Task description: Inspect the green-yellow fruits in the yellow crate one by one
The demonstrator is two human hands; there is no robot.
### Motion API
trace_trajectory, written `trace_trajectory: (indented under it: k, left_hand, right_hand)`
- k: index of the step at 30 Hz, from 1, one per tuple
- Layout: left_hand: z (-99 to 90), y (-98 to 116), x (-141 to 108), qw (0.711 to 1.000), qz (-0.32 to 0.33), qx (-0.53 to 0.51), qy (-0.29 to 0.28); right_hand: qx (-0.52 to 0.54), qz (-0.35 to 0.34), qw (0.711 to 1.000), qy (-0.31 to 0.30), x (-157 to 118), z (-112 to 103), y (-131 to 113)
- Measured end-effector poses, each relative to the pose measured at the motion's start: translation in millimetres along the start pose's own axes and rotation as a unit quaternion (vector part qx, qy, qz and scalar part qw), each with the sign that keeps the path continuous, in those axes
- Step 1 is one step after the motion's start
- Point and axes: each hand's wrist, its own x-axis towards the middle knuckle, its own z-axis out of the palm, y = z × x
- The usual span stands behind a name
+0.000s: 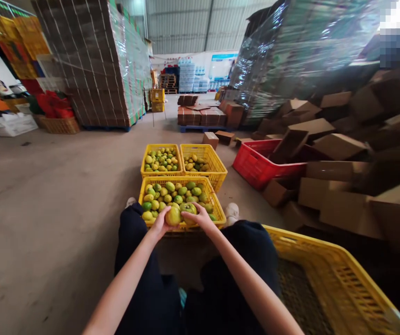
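Observation:
In front of me, my left hand is closed round a smooth yellow-green fruit. My right hand grips a greener fruit right beside it, its thumb and fingers curled over the side. Both fruits are held over the near edge of a yellow plastic crate. Inside that crate lie many loose green and yellow fruits of the same sort. Their exact kind is hard to make out.
Two more yellow crates, a left one and a right one, stand beyond with similar fruit. A large yellow crate is by my right leg. A red crate and heaped cardboard boxes lie to the right. Wrapped stacks tower behind.

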Motion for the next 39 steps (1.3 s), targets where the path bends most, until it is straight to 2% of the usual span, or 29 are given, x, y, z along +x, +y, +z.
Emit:
trace_trajectory:
  k: [5, 8, 11, 16, 19, 23, 29, 33, 37, 39]
  left_hand:
    - [3.8, -29.4, 9.9, 0.998, -0.048, 0.012, 0.024]
    - [-0.3, -36.0, 15.5, 1.0, -0.026, 0.0, 0.015]
    - [-7.0, -26.0, 21.5, 1.0, 0.003, -0.014, 0.009]
    - [-7.9, 7.0, 39.5, 0.997, 0.034, -0.059, 0.048]
    - [1.1, 22.2, 57.0, 0.994, 0.029, -0.075, 0.074]
    - [17.5, 33.0, 91.3, 0.995, 0.026, -0.045, 0.09]
    - [35.4, 38.9, 141.6, 0.988, 0.052, -0.06, 0.132]
    - [36.8, 40.6, 156.7, 0.987, 0.035, -0.056, 0.146]
    - [35.8, 47.2, 163.0, 0.982, 0.021, -0.054, 0.179]
    - [37.9, 52.7, 162.8, 0.98, 0.014, -0.064, 0.19]
  right_hand:
    - [0.135, 0.137, 0.981, -0.01, -20.4, -12.3, 22.2]
    - [0.181, 0.174, 0.967, -0.034, -24.1, -15.5, 34.1]
    - [0.24, 0.188, 0.952, -0.023, -16.5, -15.5, 41.2]
    - [0.305, 0.202, 0.93, 0.02, 14.4, -17.0, 46.3]
    - [0.329, 0.238, 0.913, 0.05, 40.7, -17.6, 46.7]
    - [0.359, 0.271, 0.892, 0.051, 84.7, -14.0, 43.7]
    - [0.379, 0.27, 0.884, 0.037, 140.1, -8.1, 39.9]
    - [0.414, 0.265, 0.871, 0.002, 153.8, -4.5, 49.9]
    - [0.421, 0.309, 0.852, -0.033, 156.5, 2.4, 67.5]
    - [0.428, 0.29, 0.855, -0.042, 155.4, 5.6, 75.2]
